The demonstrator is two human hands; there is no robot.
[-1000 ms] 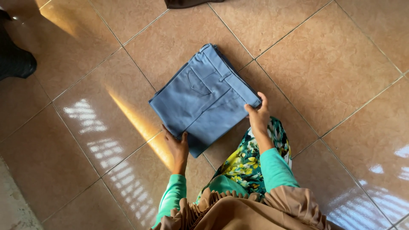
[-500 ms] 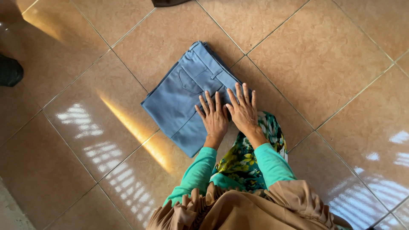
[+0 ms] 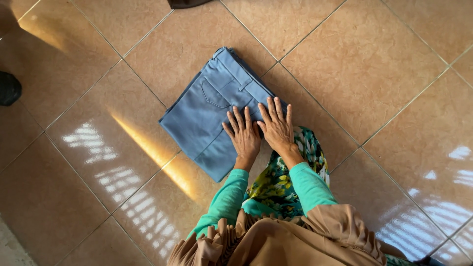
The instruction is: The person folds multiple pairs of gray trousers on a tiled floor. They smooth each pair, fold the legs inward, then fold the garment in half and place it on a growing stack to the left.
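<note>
A folded pair of blue-grey trousers (image 3: 207,111) lies flat on the tan tiled floor (image 3: 364,64), back pocket facing up. My left hand (image 3: 244,135) rests palm down on its near corner, fingers spread. Right beside it, my right hand (image 3: 277,127) lies flat on the same edge of the fabric, fingers apart. Both wrists come out of teal sleeves. Neither hand grips the cloth.
A green floral cloth (image 3: 283,180) lies under my forearms, partly beneath the trousers' near edge. A dark shoe (image 3: 9,88) sits at the far left edge and a dark object (image 3: 189,3) at the top edge. Sunlight streaks cross the glossy tiles at left.
A second ago my hands held the two near corners of the trousers, apart. They have come together and now lie flat side by side on the folded fabric.
</note>
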